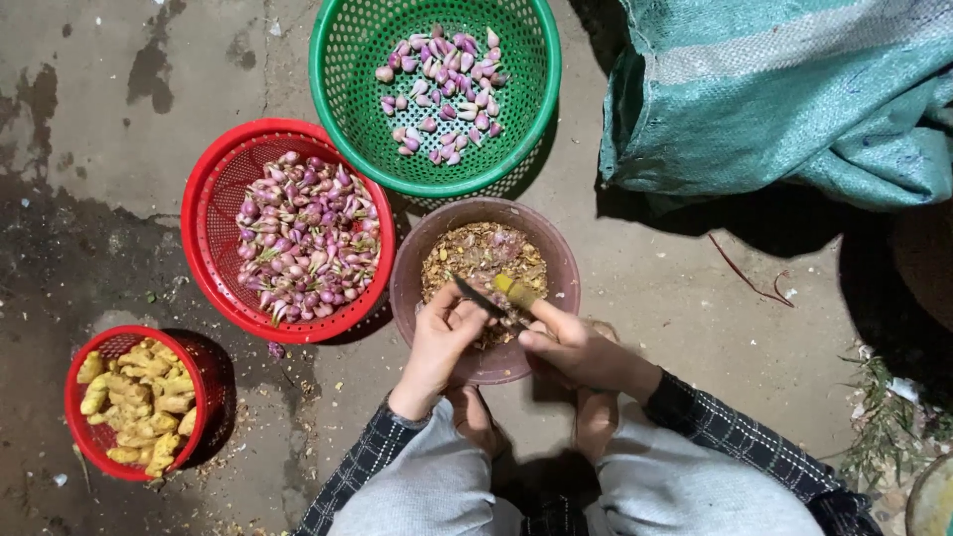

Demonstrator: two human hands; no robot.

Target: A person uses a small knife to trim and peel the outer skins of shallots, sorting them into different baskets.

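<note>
Overhead view down onto a stained concrete floor. Top right, a large crumpled green woven sack, well apart from the baskets. Top centre, a round green plastic basket with a thin scatter of peeled pinkish shallots on its bottom. Just below and to the left, touching or nearly touching its rim, a red plastic basket heaped with unpeeled purple shallots. Right of that, directly beneath the green basket, a brown round bowl filled with dry papery peelings. Far lower left, apart from the rest, a smaller red basket holding yellow knobbly roots, likely turmeric or ginger. At the bottom edge, knees in grey trousers and dark checked sleeves. Over the near rim of the brown bowl, both hands close together: left hand curled, fingers pressed around something small, too hidden to name for certain, probably a shallot; right hand closed on a small knife with a yellow handle and dark blade, blade angled toward the left hand's thumb, above the peelings.
</note>
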